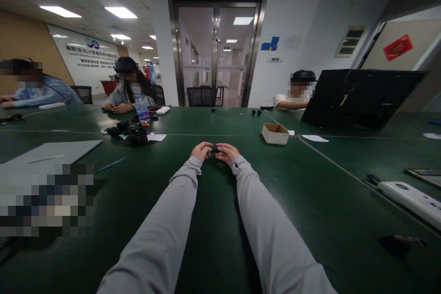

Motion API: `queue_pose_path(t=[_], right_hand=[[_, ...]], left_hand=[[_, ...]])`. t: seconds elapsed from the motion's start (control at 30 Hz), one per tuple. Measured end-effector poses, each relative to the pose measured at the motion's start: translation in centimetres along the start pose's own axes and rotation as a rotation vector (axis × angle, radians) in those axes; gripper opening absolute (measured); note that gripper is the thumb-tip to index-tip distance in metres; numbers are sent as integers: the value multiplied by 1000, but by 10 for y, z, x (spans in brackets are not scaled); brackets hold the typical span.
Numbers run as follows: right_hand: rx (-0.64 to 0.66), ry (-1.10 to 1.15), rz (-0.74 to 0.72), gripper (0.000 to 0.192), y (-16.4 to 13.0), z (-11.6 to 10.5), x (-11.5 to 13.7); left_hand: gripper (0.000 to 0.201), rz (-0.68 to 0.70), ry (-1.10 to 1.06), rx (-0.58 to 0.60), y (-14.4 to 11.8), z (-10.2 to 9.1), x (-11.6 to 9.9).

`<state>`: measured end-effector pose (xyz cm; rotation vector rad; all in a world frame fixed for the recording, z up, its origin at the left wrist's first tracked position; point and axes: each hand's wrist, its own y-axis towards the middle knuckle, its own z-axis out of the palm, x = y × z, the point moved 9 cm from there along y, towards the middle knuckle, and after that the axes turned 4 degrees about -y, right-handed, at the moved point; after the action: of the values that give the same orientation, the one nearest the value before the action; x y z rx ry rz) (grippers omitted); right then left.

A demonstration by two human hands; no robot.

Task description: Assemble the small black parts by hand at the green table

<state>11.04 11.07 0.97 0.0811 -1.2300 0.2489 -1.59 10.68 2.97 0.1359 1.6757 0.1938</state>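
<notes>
Both of my arms reach forward over the green table (pixel 220 220). Between my fingertips is a small black piece (pixel 214 149), too small to name. My right hand (pixel 227 153) pinches it from the right with thumb and fingers. From the left, my left hand (pixel 201 151) meets it, fingers closed together. A tiny pale bit shows at the left fingertips, and what it belongs to cannot be made out. Both hands are low over the tabletop, and the fingers partly hide the piece.
An open cardboard box (pixel 275 135) stands ahead to the right. Left lie a heap of black parts (pixel 132 133) and a water bottle (pixel 141 109). A blue pen (pixel 110 164), a power strip (pixel 411 200) and a black monitor (pixel 360 98) are farther out. Several people sit across the table.
</notes>
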Motion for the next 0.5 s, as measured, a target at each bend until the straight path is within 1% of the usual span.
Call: queue_pose_path(t=[0.23,0.5], right_hand=[[-5,-8,0,15,0,-1,0],[6,-10,6,14,-2,2,2]], left_hand=[[25,20,18,2,4,-2,6],[24,10,-28,18,1,1,1]])
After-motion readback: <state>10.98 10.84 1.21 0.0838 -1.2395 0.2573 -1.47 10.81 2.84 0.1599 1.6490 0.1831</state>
